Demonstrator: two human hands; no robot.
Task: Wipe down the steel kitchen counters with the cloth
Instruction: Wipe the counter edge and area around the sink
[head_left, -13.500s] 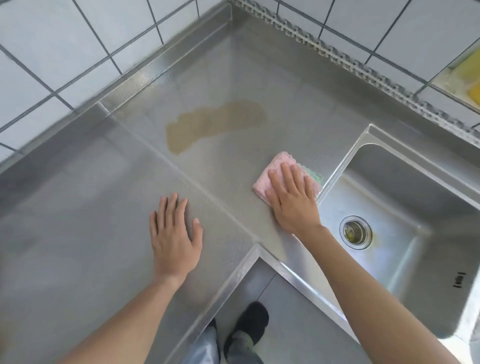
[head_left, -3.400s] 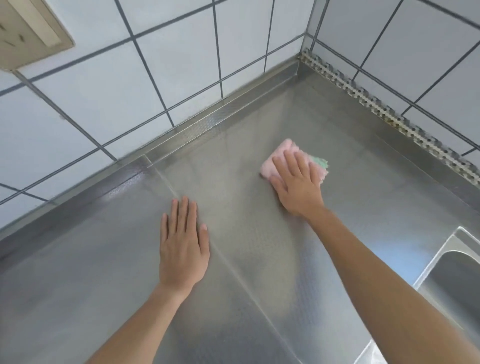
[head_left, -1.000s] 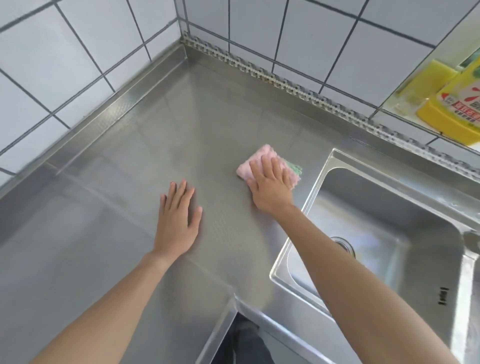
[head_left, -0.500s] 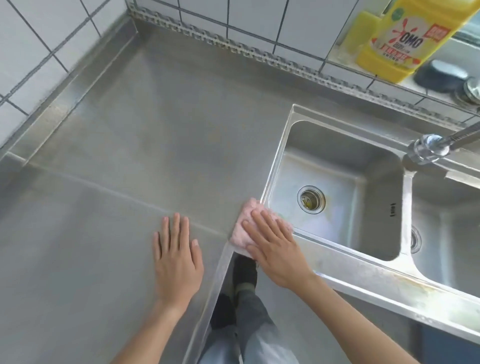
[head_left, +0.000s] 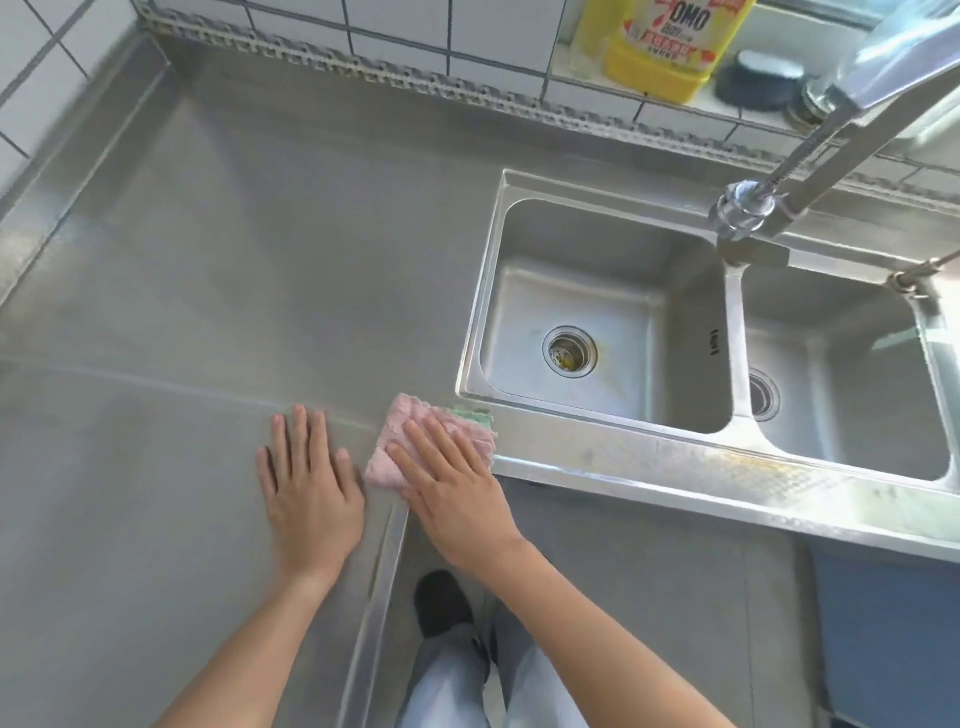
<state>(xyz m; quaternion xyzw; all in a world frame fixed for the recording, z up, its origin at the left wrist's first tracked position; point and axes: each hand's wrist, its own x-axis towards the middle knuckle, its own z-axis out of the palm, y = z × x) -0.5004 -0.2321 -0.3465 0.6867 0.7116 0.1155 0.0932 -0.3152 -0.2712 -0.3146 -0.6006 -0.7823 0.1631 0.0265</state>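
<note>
A folded pink cloth with a green layer showing at its far edge lies on the steel counter, at the inner front corner just left of the sink. My right hand presses flat on the cloth, fingers spread over it and covering its near half. Flat on the bare counter beside it, a little to the left, rests my left hand, fingers apart and holding nothing.
A double steel sink with a drain sits to the right, a tap reaching over it. On the tiled ledge behind stand a yellow detergent bottle and a dark scrubber. The counter's front edge drops to the floor.
Over the last second my right hand slid the cloth from beside the sink's far-left rim toward the front corner. The brown stain seen earlier is gone. My left hand stays flat on the counter.
</note>
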